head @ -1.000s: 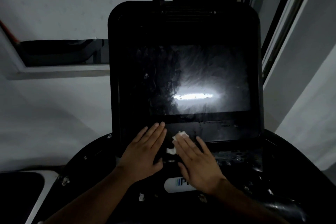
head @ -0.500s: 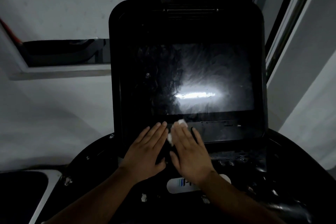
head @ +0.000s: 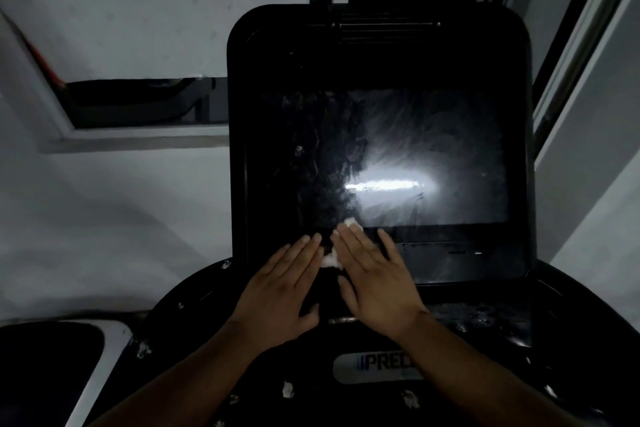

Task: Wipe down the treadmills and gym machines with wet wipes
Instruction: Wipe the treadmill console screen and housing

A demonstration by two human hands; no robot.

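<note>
A black treadmill console (head: 377, 55) fills the middle of the view, its dark screen (head: 433, 156) streaked and reflecting a strip light. My right hand (head: 374, 284) lies flat with straight fingers on the lower left of the console, pressing a white wet wipe (head: 332, 258) against it; bits of the wipe show at the fingertips and beside the index finger. My left hand (head: 284, 295) rests flat and open just left of it, fingers straight, near the wipe's edge.
Small white scraps (head: 287, 388) dot the black lower housing around a silver logo badge (head: 374, 366). A grey wall with a dark recess (head: 138, 104) lies to the left, a window frame (head: 561, 80) to the right, another machine's edge (head: 90, 357) at bottom left.
Both hands have slid up the console together, from the lower panel toward the bottom edge of the screen, the right hand carrying the wipe with it.
</note>
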